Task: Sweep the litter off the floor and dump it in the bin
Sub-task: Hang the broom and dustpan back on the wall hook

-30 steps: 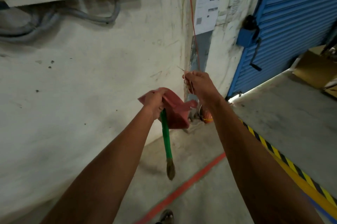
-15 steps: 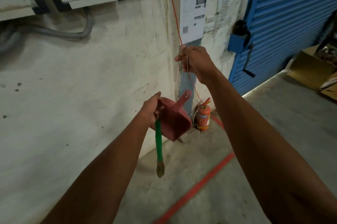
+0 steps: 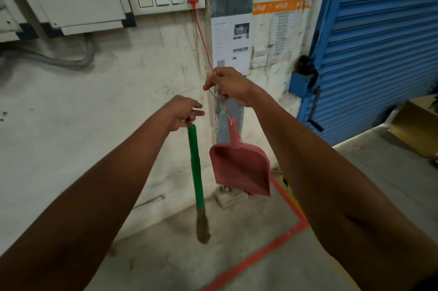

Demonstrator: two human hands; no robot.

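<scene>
Head view: the dustpan hangs by a thin string from the right hand, so it could swing or slip if that pinch loosens. The left hand pinches the top of the broom, dangling bristles-down. Both arms reach forward, near the wall; no bin visible.
</scene>
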